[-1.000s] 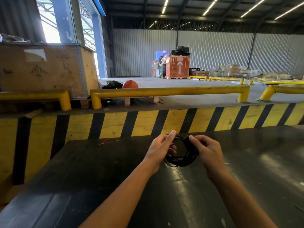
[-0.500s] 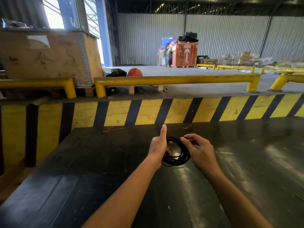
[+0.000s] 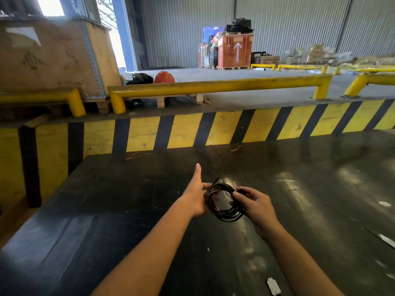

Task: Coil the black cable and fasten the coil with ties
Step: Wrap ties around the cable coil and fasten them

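A black cable (image 3: 224, 212) is wound into a small round coil of several loops, held upright above the black table (image 3: 106, 221). My left hand (image 3: 195, 195) grips the coil's left side with the thumb pointing straight up. My right hand (image 3: 256, 207) pinches the coil's right side between thumb and fingers. A short cable end sticks up at the coil's top left. Thin orange-red strands (image 3: 137, 155), possibly ties, lie at the table's far edge; another strand (image 3: 235, 148) lies further right.
A yellow-and-black striped wall (image 3: 213, 129) borders the table's far side, with yellow guard rails (image 3: 213, 86) above it. A wooden crate (image 3: 53, 56) stands at the far left. White scraps (image 3: 273, 286) lie on the table at the lower right.
The view has tilted down, so hands and coil sit lower in frame. My left thumb has straightened up, and the right hand has moved its grip lower on the coil's right side.
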The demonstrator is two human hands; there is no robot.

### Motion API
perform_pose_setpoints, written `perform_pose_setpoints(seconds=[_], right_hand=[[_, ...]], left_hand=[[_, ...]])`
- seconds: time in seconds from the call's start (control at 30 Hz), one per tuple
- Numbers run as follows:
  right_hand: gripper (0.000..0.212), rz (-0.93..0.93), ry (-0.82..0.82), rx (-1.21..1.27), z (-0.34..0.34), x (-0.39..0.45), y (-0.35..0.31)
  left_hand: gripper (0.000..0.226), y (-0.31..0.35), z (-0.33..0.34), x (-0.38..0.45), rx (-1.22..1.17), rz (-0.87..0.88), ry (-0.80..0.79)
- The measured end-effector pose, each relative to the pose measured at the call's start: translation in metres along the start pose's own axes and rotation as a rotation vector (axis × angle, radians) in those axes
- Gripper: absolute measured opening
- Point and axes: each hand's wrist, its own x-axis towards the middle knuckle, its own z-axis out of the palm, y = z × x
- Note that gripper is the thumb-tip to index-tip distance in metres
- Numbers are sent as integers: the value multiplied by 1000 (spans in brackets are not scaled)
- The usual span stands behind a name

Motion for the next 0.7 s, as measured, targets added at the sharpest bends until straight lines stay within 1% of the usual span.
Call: perform_pose_setpoints(seconds=[0.07, 0.13, 0.17, 0.2, 0.23, 0.3, 0.37, 0.4, 0.47, 0.53, 0.6, 0.63, 0.67, 0.7], right_hand=[[22, 134, 37, 148, -9, -3, 13], [24, 207, 67, 237, -19, -5, 22], [23, 232, 75, 262, -23, -6, 26], [22, 250, 78, 278, -26, -7, 29], [21, 260, 81, 282, -29, -8, 33], [21, 261, 89, 252, -33, -7, 43], [24, 244, 98, 192, -36, -6, 53], [25, 235, 91, 161, -39, -7, 57], [24, 245, 54, 101, -44, -10, 65], [17, 285, -4, 52, -54, -14, 70], [13, 303, -12, 0, -71, -15, 77], [15, 298, 1, -79, -82, -14, 84], [20, 291, 5, -230, -95, -14, 93], [24, 292, -13, -439, -109, -14, 103]], left_hand=[[98, -11, -8, 3, -44, -20, -25], [92, -29, -12, 7, -31, -40, -92], [85, -41, -12, 9, -26, -48, -121], [72, -51, -9, 11, -20, -49, -128], [58, -61, -6, 12, -13, -49, -111], [37, -77, 2, 18, 21, -17, -27], [24, -90, 6, 26, 106, 61, 57], [22, -96, 7, 28, 129, 87, 84], [21, -105, 8, 29, 113, 102, 122], [23, -111, 7, 31, 67, 101, 145], [21, -113, 6, 33, 67, 111, 186], [19, -114, 4, 35, 85, 126, 218], [20, -115, 1, 37, 117, 142, 251], [23, -117, -1, 38, 157, 156, 277]])
